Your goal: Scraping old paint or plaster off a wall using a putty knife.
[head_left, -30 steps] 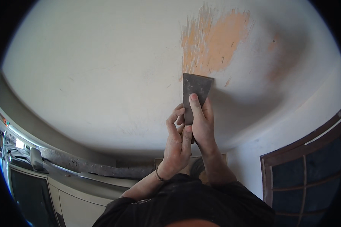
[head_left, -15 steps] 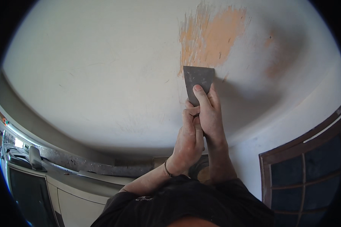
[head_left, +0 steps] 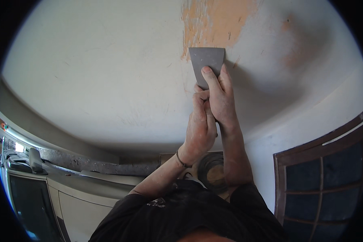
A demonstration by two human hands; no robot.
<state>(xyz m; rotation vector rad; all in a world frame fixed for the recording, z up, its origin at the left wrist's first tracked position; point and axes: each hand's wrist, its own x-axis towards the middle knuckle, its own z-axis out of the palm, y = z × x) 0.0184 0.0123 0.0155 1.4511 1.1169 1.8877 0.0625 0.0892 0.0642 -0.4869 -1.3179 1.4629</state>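
A wide grey scraper (head_left: 207, 58) presses its straight blade edge to a pale painted surface, at the lower border of a scraped orange patch (head_left: 226, 24). My right hand (head_left: 222, 99) is closed round the scraper near its blade, with the thumb lying on the metal. Just below, my left hand (head_left: 201, 123) is closed round the handle, which the fingers mostly hide. Both arms are stretched forward, and a thin bracelet (head_left: 182, 160) circles my left wrist. Streaks of pale coating remain along the patch's left side.
A smaller, faint orange spot (head_left: 292, 56) lies to the right, partly in shadow. At lower right is a brown-framed window with dark panes (head_left: 304, 177). A pale cabinet (head_left: 84, 205) stands at lower left, with dark objects (head_left: 22, 159) on top. Below my arms is a round dark object (head_left: 211, 171).
The patch and both hands sit higher in the picture, as the view has shifted. Against the patch, the blade has moved only slightly. Both hands keep their hold.
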